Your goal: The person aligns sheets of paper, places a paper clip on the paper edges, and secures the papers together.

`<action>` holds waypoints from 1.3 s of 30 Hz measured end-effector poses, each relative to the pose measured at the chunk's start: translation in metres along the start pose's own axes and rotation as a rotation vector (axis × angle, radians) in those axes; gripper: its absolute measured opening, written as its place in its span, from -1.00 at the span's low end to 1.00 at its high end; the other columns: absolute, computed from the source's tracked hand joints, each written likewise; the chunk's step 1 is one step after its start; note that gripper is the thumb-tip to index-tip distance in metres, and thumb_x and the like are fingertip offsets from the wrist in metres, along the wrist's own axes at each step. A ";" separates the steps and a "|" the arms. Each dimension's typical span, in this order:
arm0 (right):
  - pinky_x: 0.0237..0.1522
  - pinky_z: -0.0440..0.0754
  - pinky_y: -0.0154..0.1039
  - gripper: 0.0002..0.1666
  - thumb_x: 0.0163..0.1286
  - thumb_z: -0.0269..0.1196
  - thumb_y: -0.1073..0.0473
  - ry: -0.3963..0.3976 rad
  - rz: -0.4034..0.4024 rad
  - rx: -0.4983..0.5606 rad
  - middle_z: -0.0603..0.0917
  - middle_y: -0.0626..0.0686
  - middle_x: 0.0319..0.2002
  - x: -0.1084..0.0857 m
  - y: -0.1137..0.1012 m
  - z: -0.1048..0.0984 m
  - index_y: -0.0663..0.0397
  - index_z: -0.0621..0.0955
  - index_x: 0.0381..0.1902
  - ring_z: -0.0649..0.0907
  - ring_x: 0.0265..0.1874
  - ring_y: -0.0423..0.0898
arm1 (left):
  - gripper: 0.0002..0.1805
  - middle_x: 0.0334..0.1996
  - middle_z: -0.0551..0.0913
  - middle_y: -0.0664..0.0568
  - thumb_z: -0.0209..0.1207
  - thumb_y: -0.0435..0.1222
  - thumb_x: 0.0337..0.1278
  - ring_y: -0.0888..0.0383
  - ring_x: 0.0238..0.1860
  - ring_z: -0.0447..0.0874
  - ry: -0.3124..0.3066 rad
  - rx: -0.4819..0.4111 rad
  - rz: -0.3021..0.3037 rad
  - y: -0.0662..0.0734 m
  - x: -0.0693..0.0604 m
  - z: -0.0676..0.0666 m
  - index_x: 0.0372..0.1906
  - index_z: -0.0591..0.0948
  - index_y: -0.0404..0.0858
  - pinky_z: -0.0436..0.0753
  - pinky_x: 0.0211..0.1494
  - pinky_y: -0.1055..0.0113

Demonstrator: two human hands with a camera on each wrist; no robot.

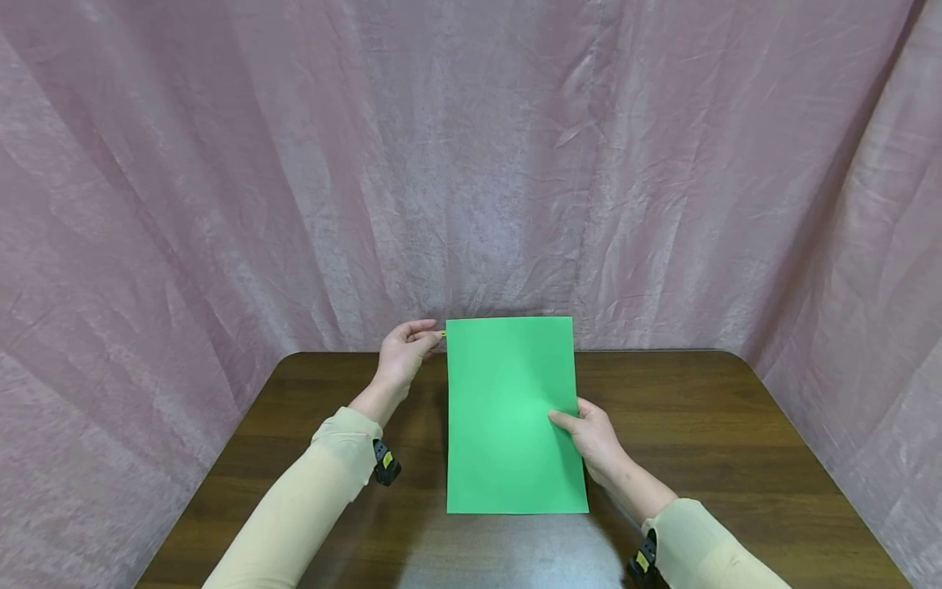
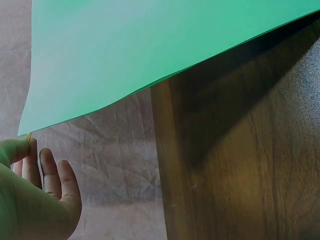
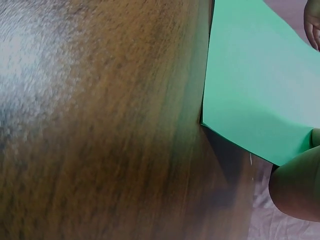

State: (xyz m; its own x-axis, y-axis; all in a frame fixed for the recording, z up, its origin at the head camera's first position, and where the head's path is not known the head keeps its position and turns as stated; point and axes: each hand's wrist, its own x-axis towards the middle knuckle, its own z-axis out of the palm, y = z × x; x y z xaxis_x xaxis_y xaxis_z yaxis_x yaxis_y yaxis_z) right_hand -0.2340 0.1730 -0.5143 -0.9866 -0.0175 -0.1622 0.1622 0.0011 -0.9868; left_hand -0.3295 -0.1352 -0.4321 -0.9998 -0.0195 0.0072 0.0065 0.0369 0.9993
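Observation:
A green sheet of paper (image 1: pixel 508 384) is held up over the table, its long side running away from me. Along its lower edge in the left wrist view, the green paper (image 2: pixel 150 40) shows a doubled line, as if more than one sheet lies together. My left hand (image 1: pixel 401 357) is at the far left corner, thumb and forefinger pinching a small yellow paper clip (image 1: pixel 441 333) there. The clip (image 2: pixel 29 135) sits at the paper's corner, mostly hidden by the fingertips. My right hand (image 1: pixel 598 442) grips the right edge, thumb on top and fingers behind.
Under the paper lies a brown wooden table (image 1: pixel 684 425) with rounded far corners. Pink curtains (image 1: pixel 471 164) hang behind it and on both sides. Each wrist wears a black strap-on device (image 1: pixel 386 463).

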 end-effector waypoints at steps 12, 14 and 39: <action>-0.25 0.74 -0.08 -0.50 0.53 0.24 0.20 0.005 0.010 0.007 0.76 0.14 -0.16 0.000 0.002 0.000 0.28 0.53 0.34 0.76 -0.27 0.00 | -0.62 0.01 0.68 -0.17 0.29 -0.32 0.37 0.08 -0.01 0.69 0.014 -0.014 0.039 -0.001 -0.004 0.001 0.23 0.62 -0.30 0.63 0.15 0.21; -0.25 0.74 -0.08 -0.50 0.53 0.25 0.20 0.000 0.009 0.010 0.77 0.14 -0.16 0.000 0.001 0.000 0.28 0.53 0.34 0.76 -0.27 0.00 | -0.64 -0.02 0.69 -0.15 0.29 -0.34 0.36 0.03 0.01 0.70 0.022 -0.017 0.042 -0.001 -0.004 0.002 0.20 0.63 -0.29 0.65 0.12 0.22; -0.25 0.74 -0.08 -0.51 0.52 0.25 0.20 -0.019 0.008 0.019 0.76 0.14 -0.16 0.001 0.003 0.002 0.29 0.54 0.32 0.76 -0.26 0.00 | -0.57 0.01 0.68 -0.13 0.30 -0.30 0.38 -0.20 0.17 0.62 0.005 -0.042 -0.006 -0.002 -0.003 0.001 0.28 0.59 -0.27 0.62 0.08 0.22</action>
State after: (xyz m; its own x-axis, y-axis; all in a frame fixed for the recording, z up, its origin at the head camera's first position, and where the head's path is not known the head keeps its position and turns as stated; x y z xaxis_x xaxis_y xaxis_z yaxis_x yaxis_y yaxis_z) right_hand -0.2347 0.1706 -0.5175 -0.9849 -0.0364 -0.1695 0.1702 -0.0181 -0.9852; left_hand -0.3263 -0.1342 -0.4336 -0.9997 -0.0245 0.0018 0.0019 -0.0053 1.0000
